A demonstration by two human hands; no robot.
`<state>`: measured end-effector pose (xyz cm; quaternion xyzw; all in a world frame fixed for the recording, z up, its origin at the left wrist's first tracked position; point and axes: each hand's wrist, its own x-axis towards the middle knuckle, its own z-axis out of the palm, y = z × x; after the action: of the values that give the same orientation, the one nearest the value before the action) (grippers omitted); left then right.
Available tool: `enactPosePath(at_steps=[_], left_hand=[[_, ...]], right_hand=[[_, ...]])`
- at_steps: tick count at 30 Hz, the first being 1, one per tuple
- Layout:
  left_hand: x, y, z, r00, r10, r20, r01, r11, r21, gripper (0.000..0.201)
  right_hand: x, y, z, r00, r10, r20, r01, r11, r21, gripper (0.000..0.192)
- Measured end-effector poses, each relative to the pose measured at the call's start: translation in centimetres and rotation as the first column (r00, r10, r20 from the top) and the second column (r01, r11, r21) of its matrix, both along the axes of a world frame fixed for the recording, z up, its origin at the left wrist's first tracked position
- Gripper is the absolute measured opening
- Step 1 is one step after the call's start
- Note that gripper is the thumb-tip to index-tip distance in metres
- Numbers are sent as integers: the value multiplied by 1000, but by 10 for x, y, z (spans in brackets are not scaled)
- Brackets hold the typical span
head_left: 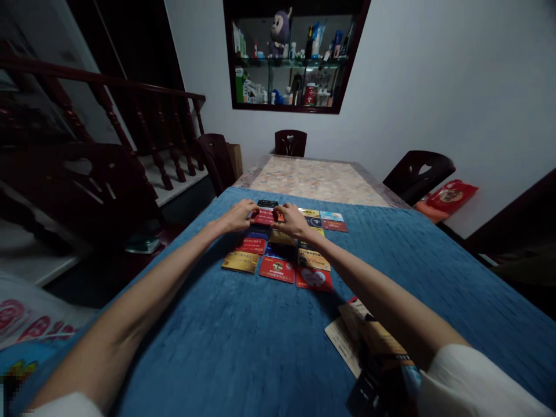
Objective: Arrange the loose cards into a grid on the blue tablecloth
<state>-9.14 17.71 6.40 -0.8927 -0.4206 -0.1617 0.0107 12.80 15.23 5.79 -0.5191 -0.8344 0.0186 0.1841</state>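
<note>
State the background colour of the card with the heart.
The heart card is red, clearest in the head view.

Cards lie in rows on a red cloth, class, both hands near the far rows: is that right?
The cloth is blue, not red, as the head view shows. The cards do lie in rows, with the left hand and right hand near the far rows.

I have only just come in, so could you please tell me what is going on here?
A person's left hand and right hand are on either side of a red card, near the far end of overlapping cards set out in columns on a blue cloth. A separate loose pile lies nearer, partly hidden by the right forearm.
</note>
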Motion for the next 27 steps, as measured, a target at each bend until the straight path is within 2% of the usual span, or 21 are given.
enactPosePath(at_steps=[11,27], left_hand=[[-2,26,-17,996,74,-47,-77,996,-55,33],[-6,36,-32,995,104,13,-101,985,-137,36]], right_hand=[[-11,31,-16,999,-22,43,25,998,-64,29],[-19,42,-26,992,-68,103,80,990,-114,33]])
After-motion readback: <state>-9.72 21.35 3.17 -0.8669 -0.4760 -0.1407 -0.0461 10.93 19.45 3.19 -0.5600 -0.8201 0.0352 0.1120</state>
